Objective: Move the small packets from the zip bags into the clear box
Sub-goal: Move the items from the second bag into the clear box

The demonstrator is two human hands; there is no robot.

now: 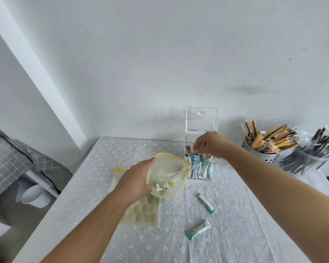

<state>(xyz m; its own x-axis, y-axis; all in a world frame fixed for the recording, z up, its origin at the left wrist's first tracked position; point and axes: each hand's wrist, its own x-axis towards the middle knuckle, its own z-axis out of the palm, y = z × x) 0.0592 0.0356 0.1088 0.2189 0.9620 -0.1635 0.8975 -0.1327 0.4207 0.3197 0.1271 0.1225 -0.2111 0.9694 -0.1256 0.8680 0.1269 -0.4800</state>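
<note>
Left hand [139, 180] grips yellow-edged zip bag [168, 172], mouth toward 1 o'clock; right hand [208, 145], fingers curled, hold indeterminate, at clear box [201, 120]. Loose packet [207, 204] lies along 11–5 o'clock.

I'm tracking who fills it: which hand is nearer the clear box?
Right. The right hand is directly in front of the clear box, just above the packets inside; the left hand is off to its left, nearer the camera, gripping the yellow zip bag.
</note>
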